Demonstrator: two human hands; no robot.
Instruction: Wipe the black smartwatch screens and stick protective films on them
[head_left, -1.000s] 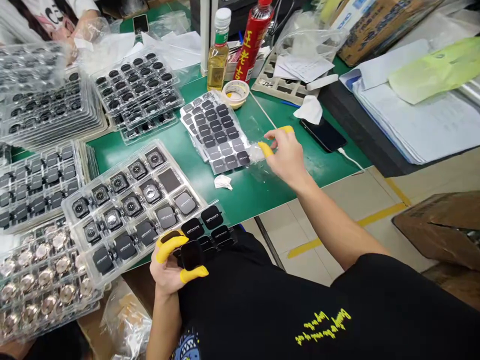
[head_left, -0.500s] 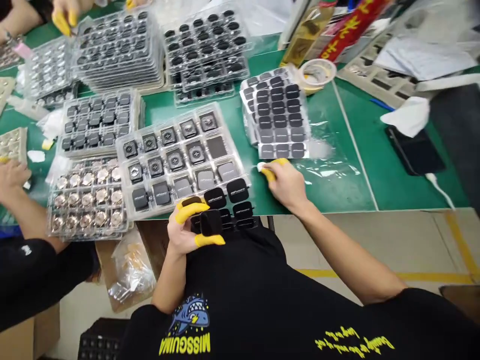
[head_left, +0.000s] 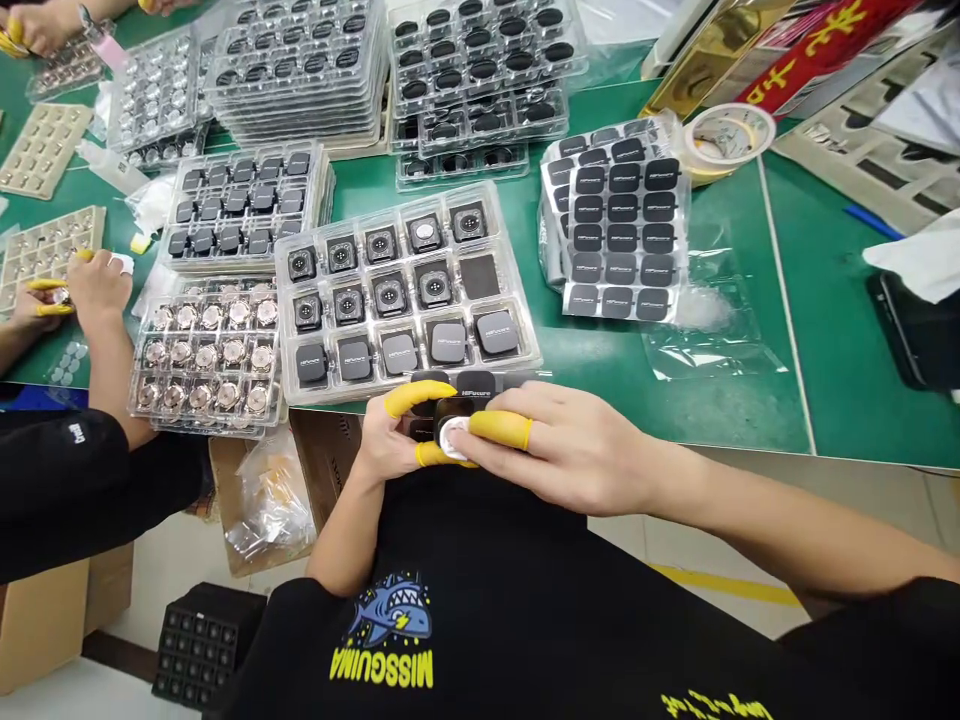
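My left hand (head_left: 382, 440), with yellow finger cots, grips a dark square smartwatch body (head_left: 450, 408) by its edges just in front of the table edge. Pressed on the watch's face is a small white cloth (head_left: 453, 438), pinched in the fingers of my right hand (head_left: 577, 450). Behind the watch hangs a sheet of black square stickers (head_left: 476, 384), partly covered by my fingers; whether my left hand also holds it I cannot tell. Beyond lies a clear tray (head_left: 409, 385) of watch bodies, some back side up, others bearing grey square stickers; one compartment shows only its dark bottom.
More sticker sheets (head_left: 622, 240) lie to the right, near a tape roll (head_left: 727, 135) and a phone (head_left: 911, 330). Stacked trays (head_left: 300, 125) stand at the back; a tray of rose-gold watches (head_left: 210, 350) is at left. A co-worker's hands (head_left: 97, 290) work at far left.
My right hand has come left from the table beside the sticker sheets, bringing the white cloth onto the watch. My left hand still holds the watch. The view has shifted.
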